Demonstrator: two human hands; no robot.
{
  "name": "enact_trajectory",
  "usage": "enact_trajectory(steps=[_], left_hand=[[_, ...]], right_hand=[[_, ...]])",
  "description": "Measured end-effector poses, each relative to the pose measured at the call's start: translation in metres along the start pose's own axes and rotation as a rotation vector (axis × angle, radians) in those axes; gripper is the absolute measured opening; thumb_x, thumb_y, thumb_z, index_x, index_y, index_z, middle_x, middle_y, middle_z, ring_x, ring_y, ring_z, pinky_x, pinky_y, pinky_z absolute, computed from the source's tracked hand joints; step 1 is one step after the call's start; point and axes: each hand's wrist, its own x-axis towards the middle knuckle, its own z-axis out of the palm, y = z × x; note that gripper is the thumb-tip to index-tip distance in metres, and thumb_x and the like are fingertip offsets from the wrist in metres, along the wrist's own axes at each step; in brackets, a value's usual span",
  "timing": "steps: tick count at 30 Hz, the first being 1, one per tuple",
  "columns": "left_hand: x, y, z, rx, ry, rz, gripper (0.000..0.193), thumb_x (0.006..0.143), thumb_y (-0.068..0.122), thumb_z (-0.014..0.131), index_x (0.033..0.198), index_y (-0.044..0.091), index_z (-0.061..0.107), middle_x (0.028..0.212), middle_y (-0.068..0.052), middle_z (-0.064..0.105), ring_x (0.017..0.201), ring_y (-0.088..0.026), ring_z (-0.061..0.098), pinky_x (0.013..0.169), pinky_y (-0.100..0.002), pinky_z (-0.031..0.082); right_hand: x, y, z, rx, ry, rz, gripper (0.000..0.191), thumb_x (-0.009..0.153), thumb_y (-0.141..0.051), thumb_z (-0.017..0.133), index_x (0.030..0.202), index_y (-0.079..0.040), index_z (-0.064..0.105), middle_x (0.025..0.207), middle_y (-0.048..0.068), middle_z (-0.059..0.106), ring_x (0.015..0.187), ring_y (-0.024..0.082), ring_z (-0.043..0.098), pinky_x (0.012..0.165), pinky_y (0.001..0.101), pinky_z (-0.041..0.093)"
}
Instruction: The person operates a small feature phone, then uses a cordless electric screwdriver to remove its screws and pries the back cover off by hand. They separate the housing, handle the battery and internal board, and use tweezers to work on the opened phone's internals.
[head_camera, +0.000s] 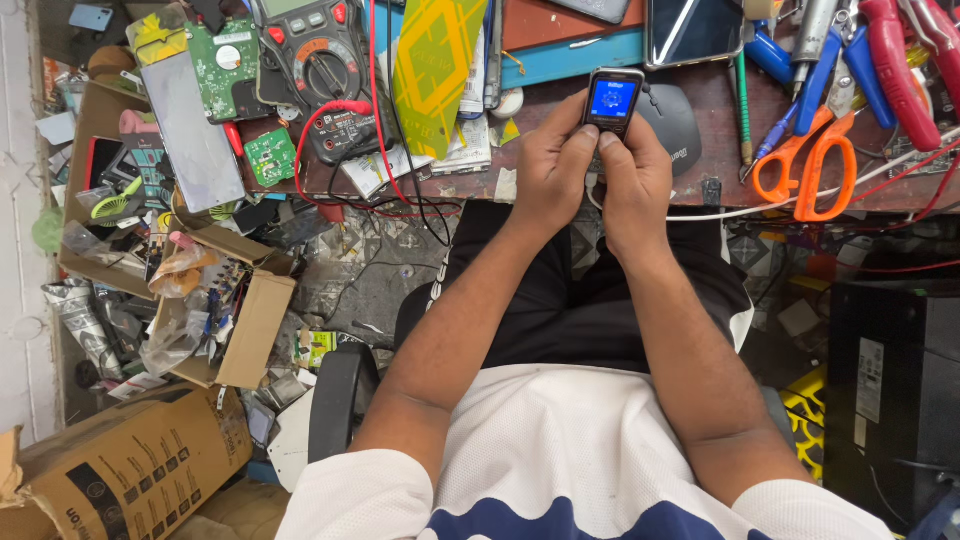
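Both hands, left hand (553, 165) & right hand (632, 180), clasp a small keypad phone (612, 100) w/ lit blue screen, held over the workbench's near edge. Looks light, rigid, prob. slick plastic; best gripped by its sides. Bench (700, 180) is cluttered: black mouse (675, 122) behind, orange scissors (810, 160) rightward, multimeter (315, 55) toward the far left corner. Cardboard boxes (130, 470) crowd the floor.

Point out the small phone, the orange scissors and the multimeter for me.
small phone (612, 100), head view, on its lit blue screen.
orange scissors (806, 165), head view, on the handle loops.
multimeter (322, 60), head view, on its round dial.
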Motion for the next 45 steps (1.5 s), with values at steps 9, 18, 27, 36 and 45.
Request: enact_trajectory(steps=[9,18,27,36,45], left_hand=[[0.003,0.014,0.000,0.061,0.001,0.027,0.035,0.102,0.005,0.050,0.134,0.000,0.061,0.104,-0.005,0.073,0.094,-0.009,0.067,0.086,-0.026,0.055],[0.004,0.015,0.000,0.070,-0.003,0.016,0.036,0.102,0.006,0.050,0.135,-0.002,0.060,0.108,-0.008,0.073,0.098,-0.011,0.068,0.089,-0.027,0.055],[0.002,0.002,-0.003,-0.046,-0.008,0.002,0.035,0.107,0.011,0.046,0.135,-0.005,0.060,0.119,-0.010,0.070,0.111,-0.015,0.065,0.101,-0.030,0.052],[0.002,-0.006,-0.014,0.139,0.015,0.109,0.032,0.106,0.015,0.050,0.127,-0.005,0.062,0.116,-0.010,0.068,0.105,-0.018,0.063,0.097,-0.031,0.051],[0.009,0.008,-0.019,-0.067,-0.068,-0.058,0.035,0.093,0.012,0.045,0.119,-0.005,0.061,0.104,-0.005,0.062,0.095,-0.014,0.057,0.089,-0.029,0.049]], right_hand=[[0.002,0.003,0.000,-0.010,-0.018,-0.048,0.026,0.109,-0.010,0.050,0.130,-0.002,0.065,0.095,-0.005,0.059,0.077,0.001,0.047,0.065,0.0183,0.039],[0.002,0.007,-0.001,-0.013,-0.064,-0.123,0.025,0.111,-0.006,0.049,0.130,0.001,0.062,0.109,0.001,0.064,0.098,0.006,0.057,0.087,0.0214,0.049],[0.005,0.010,0.003,-0.087,-0.015,-0.060,0.020,0.108,-0.006,0.054,0.125,-0.002,0.062,0.098,-0.002,0.059,0.082,0.005,0.050,0.071,0.0219,0.043],[0.004,-0.005,0.012,-0.141,-0.013,-0.086,0.026,0.098,-0.007,0.054,0.123,-0.002,0.063,0.110,0.004,0.065,0.104,0.010,0.060,0.092,0.0270,0.051],[0.005,-0.034,0.019,-0.202,-0.005,-0.139,0.025,0.099,-0.016,0.059,0.120,-0.002,0.064,0.105,0.008,0.066,0.094,0.014,0.064,0.084,0.0300,0.055]])
